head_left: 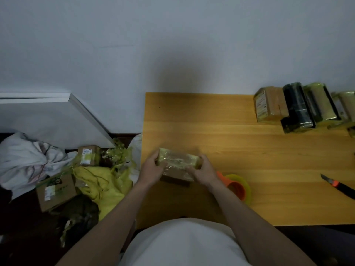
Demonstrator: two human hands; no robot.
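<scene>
both hands point(153, 167) gripping glossy tape-wrapped cardboard box point(179, 163), smooth wooden table point(249, 150)

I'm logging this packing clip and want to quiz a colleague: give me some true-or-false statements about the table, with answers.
1. The left hand and the right hand both grip the taped box. True.
2. The tape roll lies at the far left corner of the table. False: it lies near the right hand's wrist.
3. The knife lies on the table, touched by neither hand. True.
4. The wrapped parcels stand on the floor. False: they stand in a row on the table's far right.
</scene>
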